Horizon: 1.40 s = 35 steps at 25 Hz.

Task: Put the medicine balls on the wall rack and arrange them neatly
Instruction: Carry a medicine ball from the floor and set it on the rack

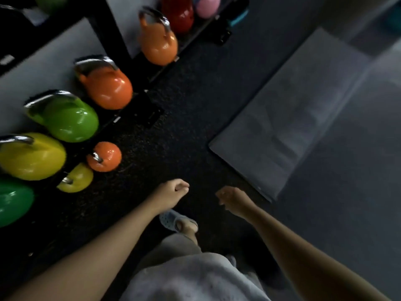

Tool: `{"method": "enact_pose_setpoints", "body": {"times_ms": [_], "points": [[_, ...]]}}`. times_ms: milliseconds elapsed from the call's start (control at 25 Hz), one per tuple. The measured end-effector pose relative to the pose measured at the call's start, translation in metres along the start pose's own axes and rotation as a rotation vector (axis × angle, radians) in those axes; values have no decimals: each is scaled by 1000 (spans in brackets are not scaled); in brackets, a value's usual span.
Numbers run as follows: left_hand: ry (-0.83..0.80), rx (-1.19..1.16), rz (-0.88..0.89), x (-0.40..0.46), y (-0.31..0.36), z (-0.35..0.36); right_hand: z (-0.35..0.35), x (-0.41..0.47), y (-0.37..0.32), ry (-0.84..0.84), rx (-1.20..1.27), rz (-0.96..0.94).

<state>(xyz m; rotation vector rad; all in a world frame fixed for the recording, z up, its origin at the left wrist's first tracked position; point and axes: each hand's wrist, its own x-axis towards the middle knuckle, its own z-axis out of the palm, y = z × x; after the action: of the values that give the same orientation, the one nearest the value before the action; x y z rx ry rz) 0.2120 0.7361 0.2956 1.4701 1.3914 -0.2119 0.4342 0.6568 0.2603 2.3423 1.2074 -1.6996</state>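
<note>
- Shirt (191, 281), pale grey, fills the bottom edge of the view, with light shorts just above it.
- Perforated pale clog (171, 219) on one foot rests on the dark speckled floor (180, 118).
- Left hand (171, 192) hangs over the floor, fingers curled loosely inward, holding nothing.
- Right hand (233, 198) hangs beside it, apart from it, also loosely curled and empty.
- Grey mat (288, 118) lies on the floor to the right, its near corner just beyond the right hand.
- Kettlebells line the left side: small yellow kettlebell (76, 179) and small orange kettlebell (105, 156) low down, larger green, yellow, lime and orange ones above, then red and pink farther off.
- Medicine balls are not in view; the wall rack cannot be told apart for certain.
</note>
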Motion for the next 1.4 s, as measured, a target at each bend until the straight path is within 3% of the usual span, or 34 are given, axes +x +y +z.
{"method": "enact_pose_setpoints", "body": {"times_ms": [200, 360, 640, 1040, 1200, 1400], "points": [[-241, 101, -8, -28, 15, 142, 52, -65, 150, 132, 390, 99], [-447, 344, 13, -54, 22, 222, 86, -111, 244, 224, 670, 220], [-679, 722, 131, -46, 57, 306, 119, -156, 339, 428, 1192, 509], [-711, 817, 108, 55, 108, 396, 134, -143, 425, 473, 1412, 780], [-640, 798, 24, 99, 97, 441, 142, -95, 465, 422, 1487, 778], [-551, 841, 48, 196, 59, 537, 173, 17, 549, 458, 1590, 875]]}}
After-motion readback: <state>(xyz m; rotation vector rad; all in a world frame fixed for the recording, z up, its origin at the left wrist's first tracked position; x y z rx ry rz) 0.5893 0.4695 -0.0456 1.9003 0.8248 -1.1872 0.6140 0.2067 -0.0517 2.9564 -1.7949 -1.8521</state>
